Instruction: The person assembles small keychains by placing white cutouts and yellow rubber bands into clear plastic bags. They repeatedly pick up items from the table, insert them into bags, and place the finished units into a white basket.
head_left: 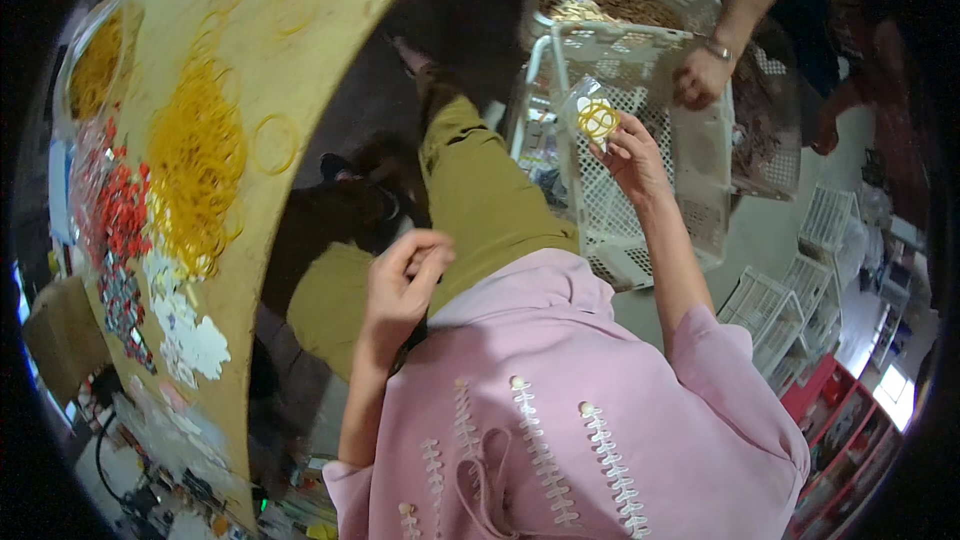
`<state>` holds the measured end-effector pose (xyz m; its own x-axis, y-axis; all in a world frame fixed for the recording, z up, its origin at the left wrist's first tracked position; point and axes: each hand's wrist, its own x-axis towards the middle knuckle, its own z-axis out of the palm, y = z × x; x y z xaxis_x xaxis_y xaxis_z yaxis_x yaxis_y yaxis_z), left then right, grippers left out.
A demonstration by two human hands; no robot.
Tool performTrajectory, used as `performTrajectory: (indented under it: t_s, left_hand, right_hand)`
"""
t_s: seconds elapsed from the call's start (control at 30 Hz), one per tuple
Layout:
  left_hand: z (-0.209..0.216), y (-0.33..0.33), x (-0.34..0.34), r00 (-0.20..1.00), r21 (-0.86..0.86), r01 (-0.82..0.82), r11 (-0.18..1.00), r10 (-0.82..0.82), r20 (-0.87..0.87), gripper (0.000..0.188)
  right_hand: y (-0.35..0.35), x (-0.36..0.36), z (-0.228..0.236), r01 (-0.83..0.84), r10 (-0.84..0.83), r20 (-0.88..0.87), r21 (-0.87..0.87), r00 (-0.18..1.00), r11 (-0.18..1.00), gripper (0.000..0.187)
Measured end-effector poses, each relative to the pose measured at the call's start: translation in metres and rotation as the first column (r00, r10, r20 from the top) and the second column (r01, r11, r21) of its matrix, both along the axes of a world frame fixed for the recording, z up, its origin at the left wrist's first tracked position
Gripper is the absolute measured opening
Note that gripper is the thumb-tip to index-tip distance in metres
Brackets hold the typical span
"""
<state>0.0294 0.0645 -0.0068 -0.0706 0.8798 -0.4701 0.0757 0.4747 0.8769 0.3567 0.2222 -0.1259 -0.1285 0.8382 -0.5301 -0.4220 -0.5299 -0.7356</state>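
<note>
1 clear bag of yellow rings [594,116] sits pinched in the right hand [632,155], above the white crate [700,180].

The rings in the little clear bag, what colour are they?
Yellow. The rings sit inside a clear bag held up by the right hand, shown best in the head view.

The right hand [632,158] holds a small clear plastic bag of yellow rings [593,116] over a white perforated plastic crate [690,180]; the left hand [402,285] hovers empty, fingers curled, beside the tan bench [300,70].
</note>
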Motion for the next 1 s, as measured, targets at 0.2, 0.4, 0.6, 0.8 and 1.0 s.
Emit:
performTrajectory:
  t_s: [0.2,0.4,0.6,0.8,1.0]
  left_hand:
    - [0.003,0.019,0.007,0.912,0.053,-0.163,0.985,0.130,0.388,0.037]
    - [0.001,-0.009,-0.023,0.827,0.134,-0.470,0.872,0.383,0.412,0.011]
    - [-0.023,-0.032,-0.042,0.668,0.035,-0.622,0.782,0.507,0.545,0.006]
    - [-0.019,-0.036,-0.043,0.623,-0.003,-0.632,0.775,0.510,0.593,0.007]
    - [-0.008,-0.047,-0.047,0.863,0.482,-0.463,0.744,0.253,0.438,0.022]
  right_hand:
    - [-0.032,-0.113,0.097,-0.343,0.346,-0.250,0.055,0.904,0.938,0.033]
    - [-0.063,-0.169,0.117,-0.591,0.597,-0.193,0.096,0.778,0.801,0.030]
    - [-0.079,-0.187,0.126,-0.656,0.643,-0.196,-0.004,0.740,0.754,0.030]
    - [-0.081,-0.194,0.134,-0.722,0.719,-0.086,-0.003,0.690,0.692,0.026]
    - [-0.090,-0.197,0.127,-0.637,0.632,0.169,0.411,0.756,0.652,0.031]
